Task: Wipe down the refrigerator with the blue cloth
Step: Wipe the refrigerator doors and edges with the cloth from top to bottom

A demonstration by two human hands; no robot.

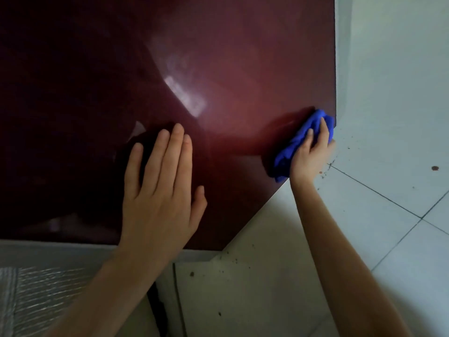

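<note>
The refrigerator's glossy dark red surface [230,57] fills most of the head view, with a bright reflection near its middle. My left hand [160,188] lies flat on it, fingers together and pointing up, holding nothing. The blue cloth [298,142] is bunched against the red surface near its right edge, close to the lower right corner. My right hand [312,152] is closed over the cloth and presses it to the surface; part of the cloth is hidden under the fingers.
A pale wall [393,57] runs along the refrigerator's right edge. White floor tiles [376,215] with dark specks and a brown spot lie at the right and below. A grey textured surface [43,300] shows at the lower left.
</note>
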